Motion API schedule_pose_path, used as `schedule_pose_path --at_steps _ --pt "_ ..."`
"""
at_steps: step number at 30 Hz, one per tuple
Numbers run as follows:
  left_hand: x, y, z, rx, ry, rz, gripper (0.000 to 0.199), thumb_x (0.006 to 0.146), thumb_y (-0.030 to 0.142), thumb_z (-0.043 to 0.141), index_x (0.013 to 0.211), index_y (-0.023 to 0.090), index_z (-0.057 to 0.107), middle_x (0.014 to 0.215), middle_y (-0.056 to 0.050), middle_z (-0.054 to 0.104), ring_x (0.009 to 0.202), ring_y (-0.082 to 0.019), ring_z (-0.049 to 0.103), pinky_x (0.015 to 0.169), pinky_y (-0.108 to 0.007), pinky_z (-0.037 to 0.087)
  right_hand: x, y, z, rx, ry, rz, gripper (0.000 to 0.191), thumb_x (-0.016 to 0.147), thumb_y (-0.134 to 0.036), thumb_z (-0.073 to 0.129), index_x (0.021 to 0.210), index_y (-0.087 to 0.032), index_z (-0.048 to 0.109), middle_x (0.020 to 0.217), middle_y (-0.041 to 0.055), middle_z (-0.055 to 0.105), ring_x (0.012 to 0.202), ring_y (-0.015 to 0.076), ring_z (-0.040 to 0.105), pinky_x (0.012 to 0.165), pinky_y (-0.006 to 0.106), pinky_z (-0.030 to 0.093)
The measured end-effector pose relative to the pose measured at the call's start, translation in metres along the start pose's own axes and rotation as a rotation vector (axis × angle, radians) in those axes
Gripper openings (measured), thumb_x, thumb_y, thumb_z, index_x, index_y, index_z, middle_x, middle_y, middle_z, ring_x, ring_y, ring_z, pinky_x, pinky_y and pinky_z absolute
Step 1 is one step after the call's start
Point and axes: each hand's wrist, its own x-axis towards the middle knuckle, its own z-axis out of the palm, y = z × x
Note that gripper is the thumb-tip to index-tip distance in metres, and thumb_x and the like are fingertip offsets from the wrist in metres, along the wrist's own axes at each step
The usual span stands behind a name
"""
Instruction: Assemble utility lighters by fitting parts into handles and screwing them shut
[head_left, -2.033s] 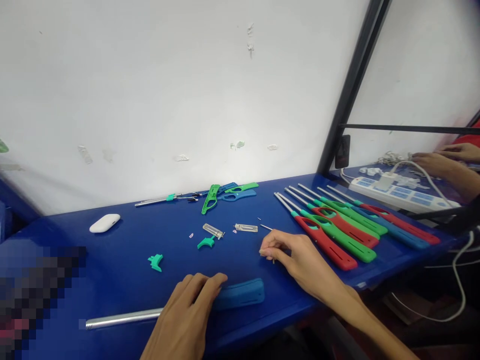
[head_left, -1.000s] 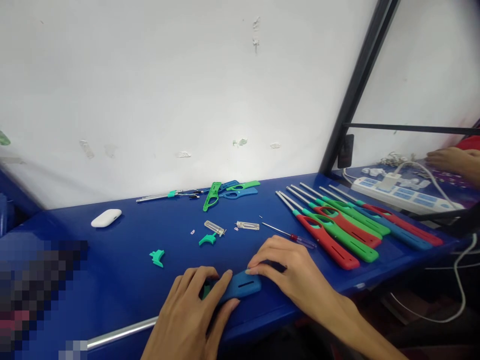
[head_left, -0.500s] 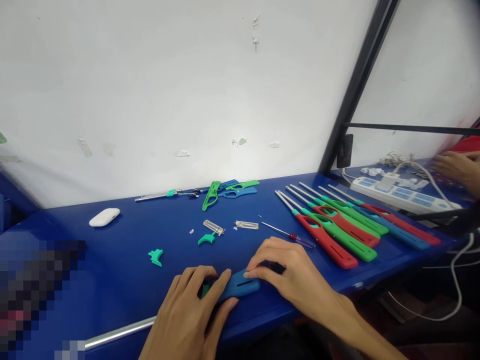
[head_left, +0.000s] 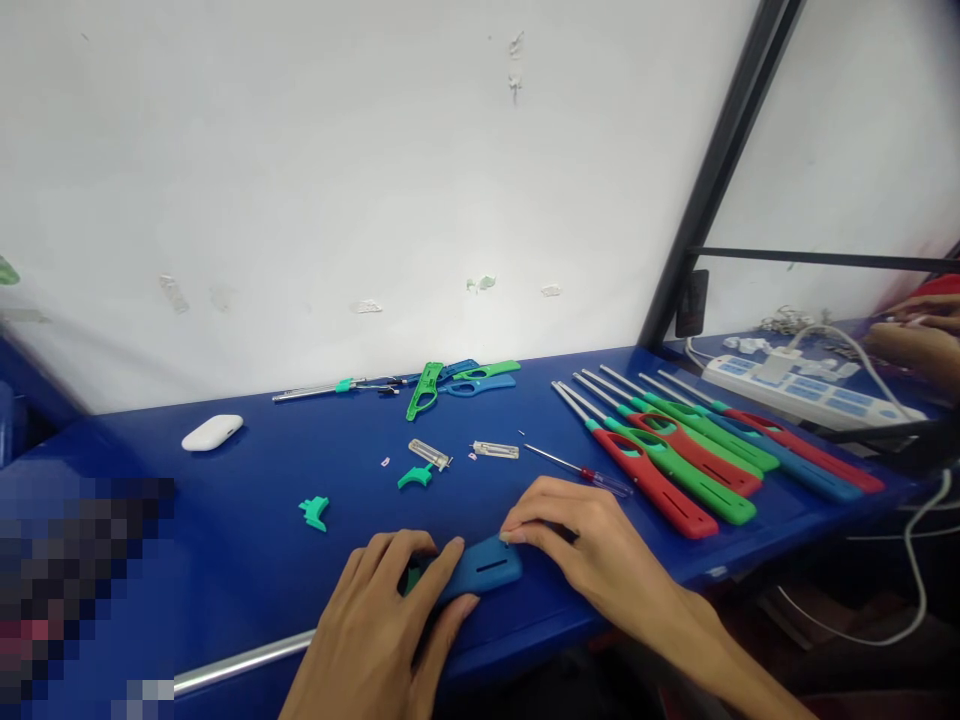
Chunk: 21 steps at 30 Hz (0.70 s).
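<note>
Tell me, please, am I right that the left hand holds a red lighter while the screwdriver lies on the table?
Not quite: in the head view, the left hand holds a blue lighter, not a red one; the screwdriver does lie on the table.

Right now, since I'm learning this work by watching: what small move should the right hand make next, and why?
Perhaps reach for the slim red-handled metal screwdriver: it lies free just beyond the right hand, which is at the slotted blue plastic grip's far corner, while the left hand steadies that grip.
</note>
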Motion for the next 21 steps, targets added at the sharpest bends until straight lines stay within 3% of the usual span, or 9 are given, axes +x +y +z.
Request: schedule_pose_path --at_steps 11,21 --pt "0.0 -0.001 -0.001 -0.003 0.0 0.0 0.035 0.113 0.038 0.044 0.131 0.025 0.071 0.109 -0.007 0.073 0.095 -0.025 0.072 0.079 -0.04 0.064 -0.009 -0.002 0.001 -0.112 0.017 -0.189 0.021 0.107 -0.023 0.064 0.106 -0.025 0.084 0.101 0.003 0.081 0.088 0.0175 0.075 0.081 0.027 0.059" --pt "-0.001 -0.002 0.0 -0.002 -0.01 0.011 0.034 0.113 0.036 0.043 0.131 0.024 0.07 0.108 -0.007 0.073 0.095 -0.026 0.072 0.079 -0.042 0.065 -0.018 -0.011 -0.007 -0.193 -0.054 -0.17 0.026 0.105 -0.022 0.06 0.111 -0.026 0.085 0.11 0.0031 0.08 0.094 0.0173 0.076 0.088 0.031 0.056"
